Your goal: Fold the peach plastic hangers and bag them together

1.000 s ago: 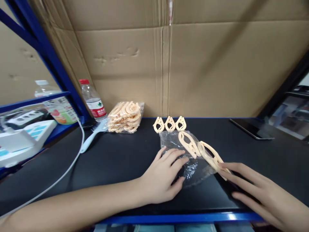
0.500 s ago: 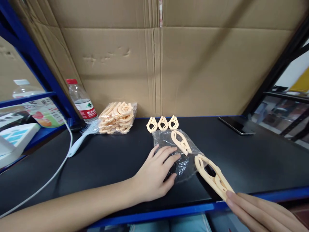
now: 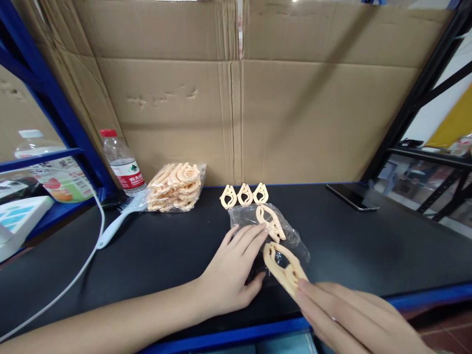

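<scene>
And the right hand (image 3: 342, 314) has one cream hanger (image 3: 289, 275) pinched by its near end, just beside the left hand (image 3: 236, 270), which lies loose, fingers spread, over the clear bag (image 3: 291, 241); a second hanger (image 3: 273, 226) sits at those fingertips!

Left forearm (image 3: 129, 319): bare, extended from lower left. Left hand (image 3: 233, 270): palm down, fingers (image 3: 248, 240) lightly bent, thumb (image 3: 253, 290) apart. Right hand (image 3: 348, 314): at lower right, fingers together, fingertips (image 3: 304, 287) pinched, pointing forward-left.
</scene>
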A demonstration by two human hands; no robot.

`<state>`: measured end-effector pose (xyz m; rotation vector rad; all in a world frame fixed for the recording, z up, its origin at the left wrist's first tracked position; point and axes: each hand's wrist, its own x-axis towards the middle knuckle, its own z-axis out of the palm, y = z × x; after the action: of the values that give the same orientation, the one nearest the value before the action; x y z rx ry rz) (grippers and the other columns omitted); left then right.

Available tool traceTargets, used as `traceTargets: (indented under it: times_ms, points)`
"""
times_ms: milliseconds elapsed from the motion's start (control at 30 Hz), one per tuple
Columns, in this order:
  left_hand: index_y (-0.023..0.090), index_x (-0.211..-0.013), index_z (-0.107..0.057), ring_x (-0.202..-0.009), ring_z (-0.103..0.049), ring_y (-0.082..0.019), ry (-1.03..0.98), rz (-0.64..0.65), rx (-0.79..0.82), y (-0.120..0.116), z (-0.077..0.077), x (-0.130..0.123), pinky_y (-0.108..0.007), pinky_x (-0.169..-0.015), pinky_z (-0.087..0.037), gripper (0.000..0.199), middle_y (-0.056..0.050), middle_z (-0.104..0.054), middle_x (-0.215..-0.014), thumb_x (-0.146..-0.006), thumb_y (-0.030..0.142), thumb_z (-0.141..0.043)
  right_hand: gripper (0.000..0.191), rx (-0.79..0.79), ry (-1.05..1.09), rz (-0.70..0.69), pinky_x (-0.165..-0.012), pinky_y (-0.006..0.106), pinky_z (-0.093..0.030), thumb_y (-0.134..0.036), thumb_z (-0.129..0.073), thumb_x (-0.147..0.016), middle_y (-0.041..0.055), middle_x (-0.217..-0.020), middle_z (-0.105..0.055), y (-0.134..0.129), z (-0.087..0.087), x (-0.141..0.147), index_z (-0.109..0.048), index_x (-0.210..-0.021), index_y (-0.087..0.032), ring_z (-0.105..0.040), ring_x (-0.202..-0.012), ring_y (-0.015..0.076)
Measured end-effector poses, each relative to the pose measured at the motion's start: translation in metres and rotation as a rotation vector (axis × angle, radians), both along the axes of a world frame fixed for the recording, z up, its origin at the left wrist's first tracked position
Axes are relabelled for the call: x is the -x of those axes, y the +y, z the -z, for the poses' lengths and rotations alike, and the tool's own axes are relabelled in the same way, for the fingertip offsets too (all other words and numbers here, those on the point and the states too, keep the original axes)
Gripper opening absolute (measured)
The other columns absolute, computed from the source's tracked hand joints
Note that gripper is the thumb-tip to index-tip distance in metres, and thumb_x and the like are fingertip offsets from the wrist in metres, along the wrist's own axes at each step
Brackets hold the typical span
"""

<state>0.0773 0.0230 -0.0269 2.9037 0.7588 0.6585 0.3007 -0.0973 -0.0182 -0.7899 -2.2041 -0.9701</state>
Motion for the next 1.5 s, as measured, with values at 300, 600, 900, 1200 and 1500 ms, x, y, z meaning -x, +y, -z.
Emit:
traceTargets:
  times_ms: [300,600,900,1200,1500]
  points:
    - [0.016,-0.145,-0.019,-0.14,-0.028,-0.024,-0.044,0.08,-0.016,0.0,0.002,0.003,-0.051,-0.116,-0.02,0.079,-0.012,-0.036,-0.149,-0.074,0.015,-0.053,0.024,0.321,-0.163,0.214,-0.063,0.034,-0.059,0.0,-0.049,-0.077,0.0175,-0.083,-0.07,0.089,0.024,0.059,-0.07,-0.09,-0.002,-0.068,-0.071,0.0245]
    - [0.017,-0.145,-0.021,-0.141,-0.026,-0.023,0.039,0.052,0.038,0.003,-0.002,0.006,-0.05,-0.117,-0.019,0.074,-0.01,-0.033,-0.151,-0.078,0.017,-0.052,0.023,1.041,-0.039,-0.065,-0.074,0.026,-0.051,-0.009,-0.048,-0.083,0.0058,-0.085,-0.071,0.083,-0.059,0.029,-0.07,-0.086,-0.014,-0.067,-0.081,0.0171]
    - [0.021,-0.141,-0.031,-0.138,-0.031,-0.024,0.06,0.08,0.05,0.001,-0.004,0.006,-0.052,-0.116,-0.02,0.063,-0.006,-0.039,-0.148,-0.081,0.017,-0.05,0.052,0.71,-0.115,0.162,-0.1,0.037,-0.041,0.002,-0.041,-0.077,0.0122,-0.129,-0.059,0.258,-0.037,-0.028,-0.06,-0.123,-0.013,-0.051,-0.122,0.0213]
    - [0.022,-0.142,-0.033,-0.137,-0.034,-0.026,0.06,0.103,0.087,0.003,-0.004,0.007,-0.055,-0.115,-0.023,0.064,-0.007,-0.041,-0.147,-0.081,0.015,-0.051,0.042,0.757,-0.138,0.264,-0.092,0.037,-0.045,-0.012,-0.037,-0.092,0.0179,-0.12,-0.057,0.271,0.002,-0.073,-0.052,-0.131,-0.008,-0.057,-0.108,0.0234]
    - [0.022,-0.141,-0.033,-0.135,-0.037,-0.025,0.04,0.115,0.081,0.004,-0.003,0.005,-0.054,-0.114,-0.024,0.062,-0.007,-0.042,-0.146,-0.082,0.014,-0.05,0.051,0.735,-0.061,0.293,-0.09,0.045,-0.048,-0.034,-0.046,-0.094,0.0188,-0.115,-0.054,0.168,0.0,-0.101,-0.044,-0.136,-0.007,-0.055,-0.101,0.0272]
